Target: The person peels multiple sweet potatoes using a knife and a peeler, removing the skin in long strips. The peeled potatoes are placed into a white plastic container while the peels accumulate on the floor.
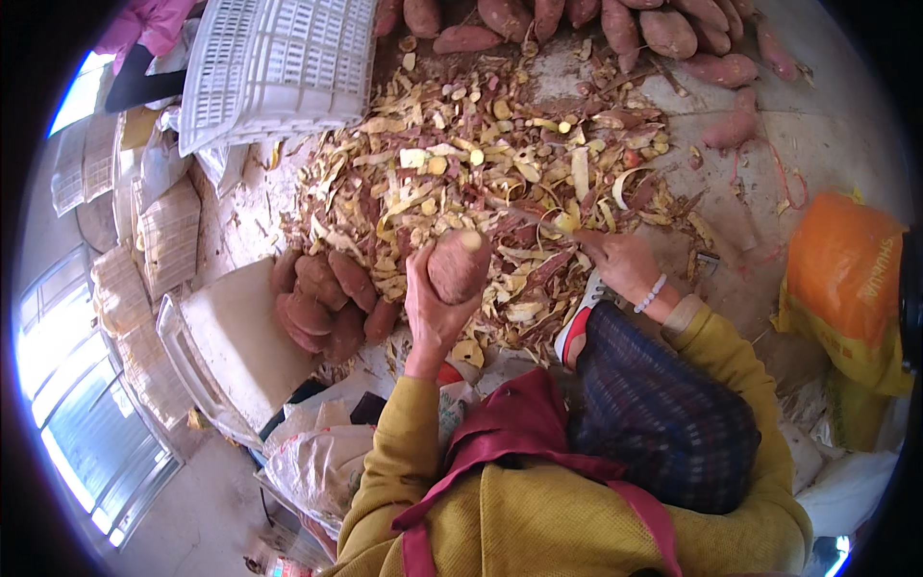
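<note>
My left hand (438, 317) grips a large red-skinned sweet potato (457, 274) upright. Its top end is cut, showing pale flesh, and the skin is still on its side. To the right, my right hand (626, 265) is closed around the handle of a thin-bladed knife (532, 216), mostly hidden by the fingers. The blade points left, apart from the sweet potato, with a yellowish piece (567, 221) by it. Under both hands spreads a heap of peelings and cut ends (433, 173). Several unpeeled sweet potatoes (306, 317) lie left of my left hand.
A white plastic crate (281, 65) stands at the upper left. More sweet potatoes (667, 32) are piled at the far side. A white bin (238, 339) lies tipped at left. An orange and yellow bag (840, 274) is at right. Another person's pink sleeve (155, 25) shows at upper left.
</note>
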Motion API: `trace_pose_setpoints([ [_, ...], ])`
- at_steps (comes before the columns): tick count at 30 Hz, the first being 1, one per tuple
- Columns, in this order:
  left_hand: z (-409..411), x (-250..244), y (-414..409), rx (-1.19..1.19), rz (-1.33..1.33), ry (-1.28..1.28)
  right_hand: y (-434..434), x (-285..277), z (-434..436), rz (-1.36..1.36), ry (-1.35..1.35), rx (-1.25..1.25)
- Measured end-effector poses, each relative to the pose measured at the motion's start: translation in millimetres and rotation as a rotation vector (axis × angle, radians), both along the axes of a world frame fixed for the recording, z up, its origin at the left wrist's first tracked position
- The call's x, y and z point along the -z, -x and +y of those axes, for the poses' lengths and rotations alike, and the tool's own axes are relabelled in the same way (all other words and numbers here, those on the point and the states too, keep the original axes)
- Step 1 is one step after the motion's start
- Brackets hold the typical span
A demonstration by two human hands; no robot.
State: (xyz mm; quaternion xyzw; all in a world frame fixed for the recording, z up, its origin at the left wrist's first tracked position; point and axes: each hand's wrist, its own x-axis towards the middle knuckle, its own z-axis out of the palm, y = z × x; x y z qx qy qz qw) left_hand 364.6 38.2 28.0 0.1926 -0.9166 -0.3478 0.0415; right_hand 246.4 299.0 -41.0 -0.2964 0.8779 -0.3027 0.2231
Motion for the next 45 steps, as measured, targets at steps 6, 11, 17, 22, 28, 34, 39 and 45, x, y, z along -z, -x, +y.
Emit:
trace_pose_setpoints([
  [6, 5.1, 14.5, 30.3, -0.792, 0.066, -1.448, -1.6, -12.8, -22.2, -0.041, 0.309, 0.334],
  [11, -11.3, 47.5, 48.0, -1.103, 0.142, -1.936, -5.4, -19.9, -37.7, 0.265, 0.405, 0.137],
  [17, -4.5, 59.9, 23.9, -1.244, 0.013, -1.715, -19.0, -3.7, -41.1, -0.044, 0.348, 0.248],
  [22, -27.7, 31.8, -4.3, -0.366, -0.685, -0.579, -15.6, 17.9, -36.6, -0.095, 0.186, 0.341],
  [28, -48.0, 61.0, -4.5, 0.256, -0.596, 0.273, -17.3, 19.3, -33.9, -0.032, 0.301, 0.386],
  [34, -37.7, 70.1, -23.6, 0.049, -0.555, -0.008, -26.3, 6.7, -29.5, 0.183, 0.330, 0.084],
  [39, -22.7, 44.1, -35.5, -0.126, -0.556, -0.812, -29.5, -3.7, -37.8, 0.259, 0.354, -0.111],
  [45, 5.1, 13.2, -35.9, -0.181, -0.624, -0.928, -30.1, -12.9, -42.1, 0.315, 0.349, -0.144],
])
